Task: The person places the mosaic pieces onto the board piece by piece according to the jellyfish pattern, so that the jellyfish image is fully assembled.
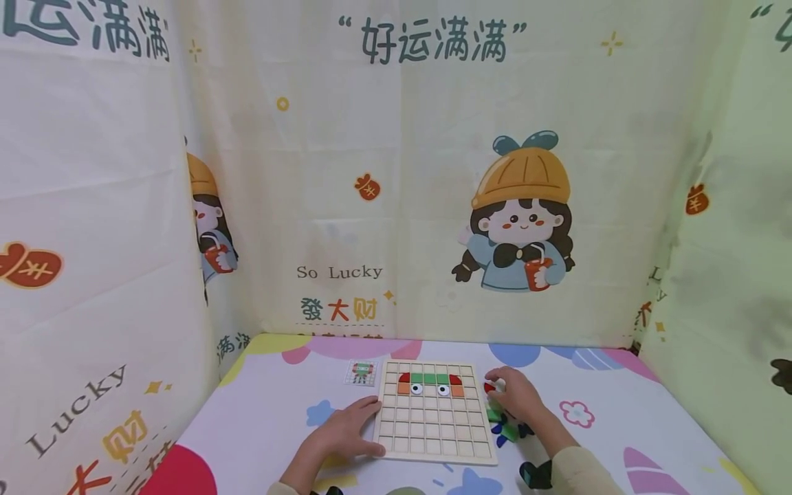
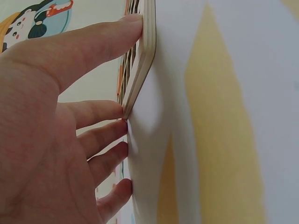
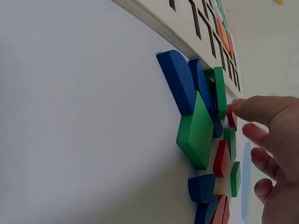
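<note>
Nearest the head camera, a pale sleeve at near right; beyond it the right hand, just off the right edge of a gridded wooden board, thumb and forefinger curved about a red piece; board flat on the patterned table; left hand at the board's left edge, fingers spread, thumb at the near left corner; toward the board's far end, a row of green pieces between red corner pieces, and on the near side of it two eye pieces between orange pieces; printed card just left of the board's far end; far side, hanging cloth; left wrist view: thumb laid on the board's rim, forefinger tip at its side, remaining fingers loosely extended; board touched, not enclosed; right wrist view: loose blue pieces, a large green block and further red and green ones bunched beside the board; thumb tip at the red piece, other fingers loosely bent and apart from it; whether the piece is pinched, cannot tell.
</note>
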A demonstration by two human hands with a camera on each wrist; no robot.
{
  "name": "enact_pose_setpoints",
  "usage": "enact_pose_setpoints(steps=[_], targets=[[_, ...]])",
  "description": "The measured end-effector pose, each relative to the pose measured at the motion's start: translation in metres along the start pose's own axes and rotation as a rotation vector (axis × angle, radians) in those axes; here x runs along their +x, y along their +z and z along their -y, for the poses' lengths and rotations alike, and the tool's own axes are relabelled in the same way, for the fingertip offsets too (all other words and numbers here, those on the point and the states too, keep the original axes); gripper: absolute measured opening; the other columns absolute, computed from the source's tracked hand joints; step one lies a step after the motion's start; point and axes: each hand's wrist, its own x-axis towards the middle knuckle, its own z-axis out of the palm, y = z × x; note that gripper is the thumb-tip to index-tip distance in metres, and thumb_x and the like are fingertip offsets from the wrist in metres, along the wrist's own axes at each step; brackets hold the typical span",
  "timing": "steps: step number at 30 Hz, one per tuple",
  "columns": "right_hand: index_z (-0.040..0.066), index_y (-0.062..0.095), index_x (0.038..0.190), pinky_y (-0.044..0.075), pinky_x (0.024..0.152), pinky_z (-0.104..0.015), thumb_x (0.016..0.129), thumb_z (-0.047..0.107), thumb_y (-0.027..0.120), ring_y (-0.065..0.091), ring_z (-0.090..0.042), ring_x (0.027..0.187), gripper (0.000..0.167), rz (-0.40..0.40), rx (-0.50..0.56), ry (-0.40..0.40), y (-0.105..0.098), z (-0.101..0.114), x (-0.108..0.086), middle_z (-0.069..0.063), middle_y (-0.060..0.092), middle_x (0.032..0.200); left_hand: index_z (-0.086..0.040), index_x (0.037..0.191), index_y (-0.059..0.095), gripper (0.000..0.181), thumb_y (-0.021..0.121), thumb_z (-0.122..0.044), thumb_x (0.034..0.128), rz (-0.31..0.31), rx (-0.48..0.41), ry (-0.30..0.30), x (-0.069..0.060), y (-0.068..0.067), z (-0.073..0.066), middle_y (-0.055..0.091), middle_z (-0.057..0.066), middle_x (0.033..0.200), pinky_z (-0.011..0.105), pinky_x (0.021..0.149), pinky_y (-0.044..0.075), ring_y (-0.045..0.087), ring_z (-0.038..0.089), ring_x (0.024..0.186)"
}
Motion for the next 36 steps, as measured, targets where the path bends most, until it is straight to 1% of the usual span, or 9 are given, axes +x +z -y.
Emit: enact_pose_setpoints(steps=[4,9,13,16,22,26,29,33,36], targets=[[0.009,0.068,0.112,0.051,0.094,-0.052,0.081,0.013,0.075,0.059,-0.021,0.096,0.032,0.007,-0.025,0.014,-0.001,-0.001,-0.001,-0.004,0.068,0.103,-0.015,0.145,0.044,0.085,0.075,-0.052,0.0754,0.002,0.003,0.003,0.001,0.0,0.001,0.038,0.005,0.155,0.062,0.109,0.033,0.036,0.035,0.141],[0.01,0.07,0.107,0.052,0.092,-0.051,0.082,0.01,0.073,0.057,-0.02,0.093,0.025,0.014,0.016,0.031,0.0,-0.002,-0.002,-0.003,0.069,0.102,-0.015,0.145,0.044,0.085,0.075,-0.052,0.0752,0.003,0.005,0.006,0.001,0.001,0.001,0.038,0.005,0.155,0.062,0.109,0.033,0.036,0.035,0.141],[0.012,0.07,0.1,0.054,0.083,-0.042,0.081,0.009,0.072,0.054,-0.018,0.088,0.019,-0.006,0.069,0.034,0.002,0.001,0.0,-0.002,0.069,0.101,-0.015,0.145,0.044,0.085,0.075,-0.052,0.0755,0.002,0.006,0.007,0.001,0.0,0.001,0.038,0.005,0.155,0.063,0.11,0.033,0.036,0.035,0.141],[0.014,0.071,0.097,0.051,0.076,-0.034,0.082,0.009,0.072,0.052,-0.016,0.084,0.017,-0.013,0.108,0.018,0.005,0.008,0.003,0.0,0.068,0.1,-0.015,0.145,0.044,0.085,0.075,-0.052,0.0757,-0.001,0.001,0.006,0.001,0.0,0.0,0.037,0.005,0.155,0.063,0.11,0.033,0.035,0.036,0.142],[0.018,0.072,0.093,0.05,0.078,-0.033,0.082,0.011,0.075,0.052,-0.017,0.089,0.013,0.008,0.15,-0.062,0.017,0.03,0.005,0.003,0.068,0.099,-0.015,0.145,0.044,0.085,0.076,-0.051,0.0751,-0.002,-0.007,0.003,0.001,0.001,0.001,0.038,0.005,0.155,0.063,0.109,0.033,0.036,0.036,0.141],[0.016,0.073,0.091,0.048,0.073,-0.031,0.082,0.008,0.074,0.052,-0.017,0.086,0.011,0.01,0.163,-0.152,0.023,0.047,0.005,0.002,0.069,0.098,-0.016,0.145,0.044,0.084,0.075,-0.051,0.0755,-0.006,0.0,0.012,0.002,0.001,0.001,0.038,0.005,0.155,0.063,0.109,0.034,0.036,0.036,0.141],[0.014,0.074,0.088,0.052,0.074,-0.032,0.081,0.008,0.075,0.055,-0.017,0.088,0.01,0.027,0.175,-0.209,0.028,0.058,0.004,-0.001,0.07,0.099,-0.015,0.145,0.044,0.084,0.075,-0.051,0.0756,-0.007,0.001,0.017,0.002,0.001,0.002,0.038,0.005,0.155,0.063,0.109,0.034,0.036,0.036,0.141],[0.015,0.074,0.088,0.053,0.081,-0.038,0.081,0.01,0.075,0.056,-0.019,0.094,0.009,0.078,0.174,-0.228,0.037,0.071,0.005,-0.002,0.069,0.103,-0.015,0.145,0.044,0.085,0.076,-0.051,0.0755,-0.007,0.002,0.017,0.001,0.001,0.002,0.038,0.005,0.155,0.063,0.109,0.033,0.036,0.035,0.141],[0.015,0.075,0.088,0.048,0.075,-0.033,0.081,0.011,0.075,0.053,-0.018,0.088,0.008,0.1,0.158,-0.25,0.043,0.081,0.003,-0.001,0.07,0.101,-0.015,0.145,0.045,0.084,0.076,-0.051,0.0754,-0.006,0.004,0.021,0.0,0.0,0.002,0.038,0.006,0.154,0.063,0.109,0.033,0.037,0.036,0.141]])
